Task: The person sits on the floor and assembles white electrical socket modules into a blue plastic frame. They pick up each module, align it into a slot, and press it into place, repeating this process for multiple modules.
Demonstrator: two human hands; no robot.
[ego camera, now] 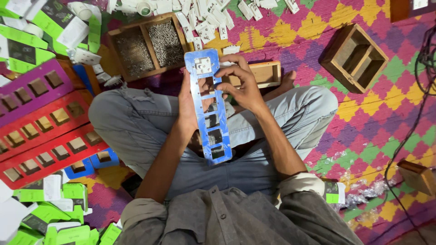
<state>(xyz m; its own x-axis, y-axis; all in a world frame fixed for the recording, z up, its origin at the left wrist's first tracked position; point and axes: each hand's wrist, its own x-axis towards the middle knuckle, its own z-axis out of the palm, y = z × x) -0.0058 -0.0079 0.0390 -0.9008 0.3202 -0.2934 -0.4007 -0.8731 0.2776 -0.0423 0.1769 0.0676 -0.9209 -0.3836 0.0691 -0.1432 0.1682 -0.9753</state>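
A long blue plate (202, 59) with several square cut-outs is held upright over my lap. A white switch module (202, 66) sits in its top opening. My left hand (186, 106) grips the plate from behind along its left edge. My right hand (240, 84) rests on the plate's right side, fingers curled at the second opening. I sit cross-legged in grey trousers on a patterned mat.
A wooden tray of screws (147, 45) lies ahead. White switch parts (204, 18) are scattered behind it. Red and purple plates (41, 131) and green-white boxes (54, 213) are stacked on the left. Wooden boxes (354, 56) sit to the right, and one small one (261, 72) lies behind the plate.
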